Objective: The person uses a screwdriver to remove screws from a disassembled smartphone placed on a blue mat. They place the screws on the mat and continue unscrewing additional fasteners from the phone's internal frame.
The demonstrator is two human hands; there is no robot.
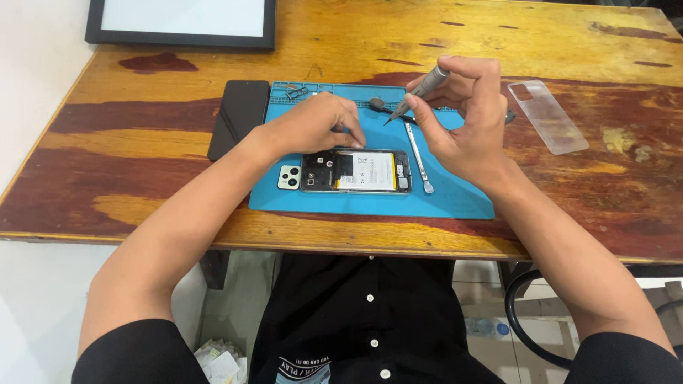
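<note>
So, back cover off phone (355,173), battery exposed; left hand (313,124) fingertips pinching at top edge, right hand (462,121) gripping screwdriver (420,91); internals untouched.

An opened phone (356,172) with its back cover off lies on a blue mat (455,203) on a wooden desk (142,142). The left hand (316,124) rests its fingertips on the phone's far edge. The right hand (462,121) is raised above the mat, pinching a grey screwdriver (420,91) whose tip points down and to the left. A thin metal pry tool (418,160) lies on the mat just right of the phone. A black panel (238,117) lies left of the mat, a clear case (548,117) far right, and a dark-framed board (181,25) at the far left.
</note>
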